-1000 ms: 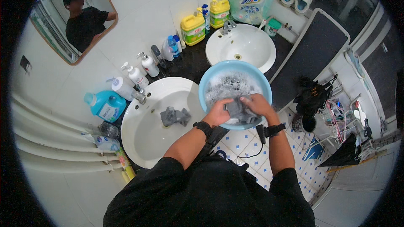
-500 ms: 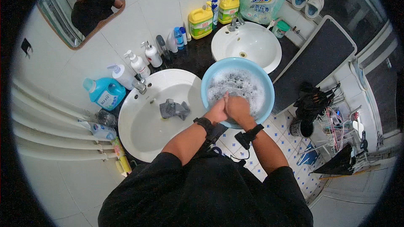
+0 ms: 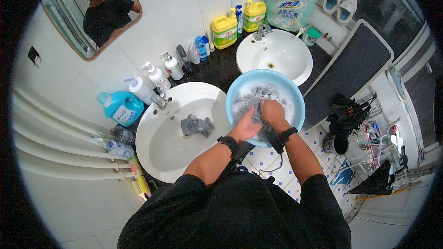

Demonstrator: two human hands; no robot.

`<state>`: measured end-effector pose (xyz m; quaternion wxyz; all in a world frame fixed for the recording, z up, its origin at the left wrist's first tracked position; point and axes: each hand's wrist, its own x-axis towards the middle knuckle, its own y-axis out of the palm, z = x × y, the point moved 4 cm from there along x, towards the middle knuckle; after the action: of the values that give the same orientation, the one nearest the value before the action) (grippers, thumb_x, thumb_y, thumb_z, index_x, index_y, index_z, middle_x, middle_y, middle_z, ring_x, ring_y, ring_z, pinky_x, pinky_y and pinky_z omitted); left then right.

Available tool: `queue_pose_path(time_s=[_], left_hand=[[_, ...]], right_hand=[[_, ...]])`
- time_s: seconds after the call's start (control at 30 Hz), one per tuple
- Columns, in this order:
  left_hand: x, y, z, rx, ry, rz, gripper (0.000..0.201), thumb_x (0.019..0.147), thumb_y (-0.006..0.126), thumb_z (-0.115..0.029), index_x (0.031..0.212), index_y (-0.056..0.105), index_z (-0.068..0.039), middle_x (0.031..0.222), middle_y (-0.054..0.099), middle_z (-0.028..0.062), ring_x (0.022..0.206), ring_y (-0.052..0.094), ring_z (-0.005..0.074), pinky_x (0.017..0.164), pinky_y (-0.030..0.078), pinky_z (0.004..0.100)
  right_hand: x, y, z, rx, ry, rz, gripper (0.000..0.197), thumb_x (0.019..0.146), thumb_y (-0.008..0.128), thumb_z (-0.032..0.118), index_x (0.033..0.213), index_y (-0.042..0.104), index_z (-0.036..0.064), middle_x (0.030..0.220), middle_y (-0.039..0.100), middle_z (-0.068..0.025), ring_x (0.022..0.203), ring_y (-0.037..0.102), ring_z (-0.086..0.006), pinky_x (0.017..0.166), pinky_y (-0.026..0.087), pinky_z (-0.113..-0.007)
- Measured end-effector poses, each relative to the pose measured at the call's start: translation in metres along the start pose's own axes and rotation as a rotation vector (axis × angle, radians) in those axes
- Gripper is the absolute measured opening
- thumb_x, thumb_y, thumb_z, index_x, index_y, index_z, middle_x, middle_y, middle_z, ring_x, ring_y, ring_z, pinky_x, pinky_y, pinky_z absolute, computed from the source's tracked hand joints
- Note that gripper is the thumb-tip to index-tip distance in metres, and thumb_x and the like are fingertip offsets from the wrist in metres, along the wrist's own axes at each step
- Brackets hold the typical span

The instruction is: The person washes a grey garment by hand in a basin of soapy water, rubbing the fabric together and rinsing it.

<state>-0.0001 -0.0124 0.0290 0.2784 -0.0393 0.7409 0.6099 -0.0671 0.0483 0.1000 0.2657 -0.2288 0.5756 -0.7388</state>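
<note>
A light blue basin [image 3: 301,110] holds foamy water, and both my hands are over it. My right hand [image 3: 274,113] is closed on a wet grey cloth [image 3: 257,113], which hangs between the hands into the suds. Beside that cloth, my left hand [image 3: 247,125] has its fingers stretched out, with the palm toward the cloth. A second piece of grey fabric [image 3: 197,126], perhaps a sock, lies crumpled in the larger white sink [image 3: 159,157] to the left. Foam hides the bottom of the basin.
A smaller white sink [image 3: 295,67] is behind the basin. Pump bottles [image 3: 158,77], a blue detergent jug [image 3: 122,109] and yellow jugs [image 3: 224,31] line the dark counter [image 3: 210,69]. To the right are a dark panel [image 3: 353,71] and a rack of hangers [image 3: 371,140].
My hands were pressed together over the foam; now they are apart, with grey cloth showing between them. The whole view has shifted slightly.
</note>
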Motion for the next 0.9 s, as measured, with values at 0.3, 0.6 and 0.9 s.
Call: queue_pose_path(time_s=[0.3,0.6,0.9], left_hand=[[-0.022,0.032,-0.001,0.017,0.022,0.109,0.036,0.095,0.038,-0.036,0.116,0.051,-0.009,0.121,0.052,0.0074,0.11,0.049,0.0231,0.1,0.035,0.0387],[-0.02,0.017,-0.01,0.642,0.277,0.325,0.039,0.096,0.033,-0.032,0.123,0.044,-0.007,0.13,0.044,0.0083,0.118,0.043,0.0227,0.103,0.03,0.0362],[-0.023,0.02,-0.001,0.18,0.022,0.127,0.049,0.094,0.039,-0.037,0.13,0.035,-0.004,0.135,0.039,0.0122,0.122,0.039,0.0254,0.105,0.026,0.0399]], right_hand=[[-0.012,-0.006,0.008,0.012,0.065,-0.124,0.031,0.088,0.043,0.021,0.074,0.061,-0.0001,0.073,0.062,-0.0188,0.067,0.062,-0.036,0.059,0.049,-0.047],[-0.026,0.0,0.047,-0.032,0.027,-0.037,0.027,0.08,0.048,0.024,0.077,0.066,0.004,0.077,0.064,-0.0184,0.073,0.064,-0.0327,0.062,0.05,-0.045],[-0.023,-0.009,0.039,-0.123,0.087,-0.01,0.021,0.078,0.049,0.02,0.076,0.065,0.0055,0.076,0.064,-0.0163,0.072,0.064,-0.0316,0.062,0.051,-0.044]])
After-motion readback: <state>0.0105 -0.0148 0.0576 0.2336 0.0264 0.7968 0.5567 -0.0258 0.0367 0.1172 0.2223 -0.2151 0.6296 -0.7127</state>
